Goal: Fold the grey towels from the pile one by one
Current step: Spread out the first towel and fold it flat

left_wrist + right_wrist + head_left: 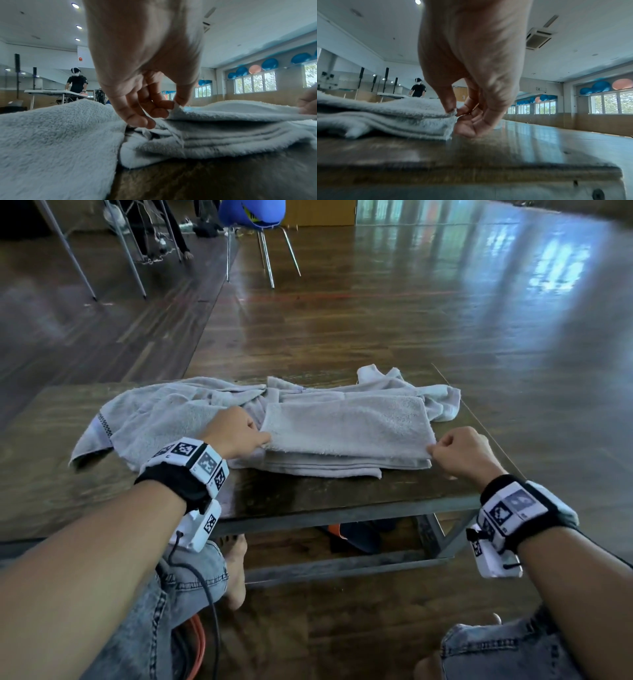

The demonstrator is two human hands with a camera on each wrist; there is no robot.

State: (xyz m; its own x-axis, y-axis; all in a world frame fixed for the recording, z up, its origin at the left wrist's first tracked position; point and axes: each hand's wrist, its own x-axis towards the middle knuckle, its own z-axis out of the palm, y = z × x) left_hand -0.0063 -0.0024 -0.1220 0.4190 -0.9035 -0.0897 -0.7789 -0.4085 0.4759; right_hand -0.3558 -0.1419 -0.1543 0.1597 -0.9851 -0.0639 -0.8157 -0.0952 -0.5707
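A folded grey towel (346,428) lies on top of a stack of folded towels (322,467) on the low wooden table (308,494). My left hand (239,433) pinches the top towel's near left corner (175,109) between thumb and fingers. At the near right corner (452,111), my right hand (459,453) pinches the same towel. The top layer is raised slightly above the stack (223,142). An unfolded grey towel (154,416) lies crumpled to the left, and another loose towel (411,385) sits behind the stack.
The table's near edge (471,174) and metal frame (342,559) are just below my wrists. A blue chair (253,220) stands on the wooden floor beyond. Another person (76,83) works at a white table far off. My knees are under the table edge.
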